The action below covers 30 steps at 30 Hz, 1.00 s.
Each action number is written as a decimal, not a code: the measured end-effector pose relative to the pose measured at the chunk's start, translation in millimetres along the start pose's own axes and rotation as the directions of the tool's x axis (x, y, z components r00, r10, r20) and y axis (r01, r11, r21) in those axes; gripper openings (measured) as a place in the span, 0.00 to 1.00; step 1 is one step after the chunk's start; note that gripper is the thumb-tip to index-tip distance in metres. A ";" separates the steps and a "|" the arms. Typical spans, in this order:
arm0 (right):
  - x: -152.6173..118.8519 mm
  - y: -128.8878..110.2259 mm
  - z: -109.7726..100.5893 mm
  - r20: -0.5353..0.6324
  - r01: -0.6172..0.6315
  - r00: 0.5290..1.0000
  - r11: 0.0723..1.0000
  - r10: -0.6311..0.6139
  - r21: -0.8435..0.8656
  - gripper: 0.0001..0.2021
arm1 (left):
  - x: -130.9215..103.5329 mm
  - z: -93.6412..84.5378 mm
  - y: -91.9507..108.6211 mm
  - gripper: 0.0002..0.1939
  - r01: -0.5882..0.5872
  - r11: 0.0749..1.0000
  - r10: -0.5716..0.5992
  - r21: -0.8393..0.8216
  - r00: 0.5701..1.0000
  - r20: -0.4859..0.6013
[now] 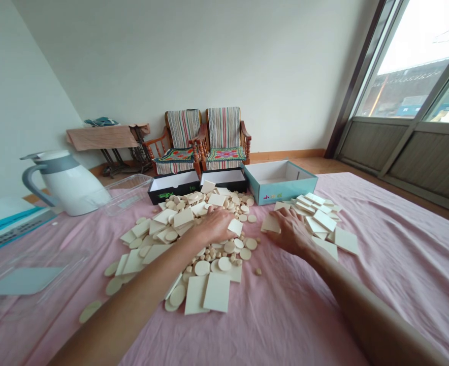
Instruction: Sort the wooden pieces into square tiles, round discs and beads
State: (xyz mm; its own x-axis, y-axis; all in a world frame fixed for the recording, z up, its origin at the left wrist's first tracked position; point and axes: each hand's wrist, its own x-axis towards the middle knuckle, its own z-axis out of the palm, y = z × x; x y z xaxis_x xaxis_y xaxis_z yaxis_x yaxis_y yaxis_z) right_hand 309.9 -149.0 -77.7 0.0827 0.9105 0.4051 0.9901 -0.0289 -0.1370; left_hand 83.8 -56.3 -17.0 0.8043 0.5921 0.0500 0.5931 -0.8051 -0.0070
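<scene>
Centrally, left hand [217, 225] over the large mixed heap; fingers curled mostly closed, a small square tile [235, 227] pinched at the thumb side. Right hand [293, 231] apart from it, near the cloth; fingers bent and partly closed on a larger square tile [271, 224]. Exact finger contact underneath hidden on both.

Around the left hand: pale square tiles [183, 218], round discs [224, 264], small wooden pieces [211, 252], all jumbled. Just right of the right hand, a separate stack of square tiles [325, 220], overlapping and askew.

Beyond the heap, two black boxes [174, 195], open-topped, side by side; then a light-blue box [285, 191], also open. All on pink cloth [285, 320]. Far left, a white-and-grey jug [72, 184], upright, beside a clear plastic tray [130, 192].
</scene>
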 end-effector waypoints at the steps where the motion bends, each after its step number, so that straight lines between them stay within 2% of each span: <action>1: 1.0 3.1 -1.9 -0.023 -0.036 0.999 0.999 0.036 -0.018 0.23 | 0.8 1.9 0.2 0.14 0.002 1.000 -0.002 -0.011 1.000 -0.004; 3: 3.3 9.9 -7.1 -0.108 -0.142 0.985 0.988 0.136 -0.057 0.23 | 2.5 6.6 -0.7 0.16 0.001 0.999 -0.001 -0.038 1.000 -0.013; 5: 5.2 15.6 -12.7 -0.217 -0.249 0.950 0.965 0.226 -0.083 0.25 | 3.8 11.2 -3.3 0.17 -0.006 0.998 0.004 -0.070 1.000 -0.027; 7: 6.2 17.4 -17.5 -0.299 -0.303 0.916 0.949 0.266 -0.086 0.26 | 4.5 13.6 -6.7 0.18 -0.019 0.994 0.014 -0.105 0.999 -0.053; 11: 6.8 8.8 -25.8 -0.267 -0.309 0.915 0.951 0.303 0.021 0.12 | 5.7 8.6 -12.2 0.18 -0.043 0.980 0.015 -0.195 0.990 -0.140; 13: 7.6 5.2 -31.9 -0.294 -0.320 0.892 0.940 0.342 0.123 0.09 | 8.4 5.2 -11.6 0.19 -0.041 0.964 -0.010 -0.264 0.981 -0.192; 15: 9.2 7.8 -39.7 -0.420 -0.313 0.823 0.922 0.382 0.227 0.10 | 14.5 5.6 -6.7 0.19 -0.036 0.936 -0.051 -0.351 0.971 -0.234; 17: 10.9 17.6 -47.6 -0.547 -0.280 0.725 0.905 0.419 0.321 0.11 | 25.1 11.3 3.5 0.20 -0.030 0.896 -0.095 -0.443 0.961 -0.258; 19: 12.1 31.6 -53.1 -0.626 -0.249 0.636 0.888 0.451 0.387 0.12 | 40.2 20.3 18.7 0.20 -0.033 0.854 -0.130 -0.519 0.952 -0.275; 20: 12.4 38.6 -54.5 -0.652 -0.242 0.602 0.883 0.461 0.401 0.12 | 49.0 24.6 27.5 0.20 -0.041 0.835 -0.141 -0.548 0.948 -0.286; 22: 12.5 49.8 -54.7 -0.680 -0.246 0.565 0.882 0.467 0.401 0.12 | 67.1 30.8 45.3 0.20 -0.067 0.799 -0.151 -0.597 0.940 -0.307; 24: 12.2 56.0 -52.2 -0.677 -0.274 0.563 0.880 0.475 0.389 0.12 | 81.8 32.6 59.4 0.24 -0.112 0.774 -0.130 -0.623 0.935 -0.330; 25: 12.0 57.2 -50.3 -0.659 -0.294 0.577 0.876 0.482 0.383 0.12 | 86.6 32.3 64.0 0.25 -0.128 0.770 -0.117 -0.625 0.935 -0.336; 27: 11.4 57.0 -46.3 -0.588 -0.340 0.637 0.867 0.498 0.365 0.11 | 90.3 31.4 67.7 0.26 -0.136 0.785 -0.083 -0.605 0.944 -0.320; 30: 10.8 54.2 -41.0 -0.433 -0.395 0.746 0.860 0.506 0.324 0.11 | 83.5 35.1 65.8 0.24 -0.129 0.837 0.002 -0.531 0.973 -0.232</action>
State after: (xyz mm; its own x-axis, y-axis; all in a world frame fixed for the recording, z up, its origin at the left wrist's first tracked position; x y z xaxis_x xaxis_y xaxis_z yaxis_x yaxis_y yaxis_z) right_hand 369.1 -157.7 -43.7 0.6116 0.4860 0.6243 0.7819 -0.2507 -0.5708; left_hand 191.2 -58.6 -48.4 0.7753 0.5658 0.2806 0.3737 -0.7691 0.5184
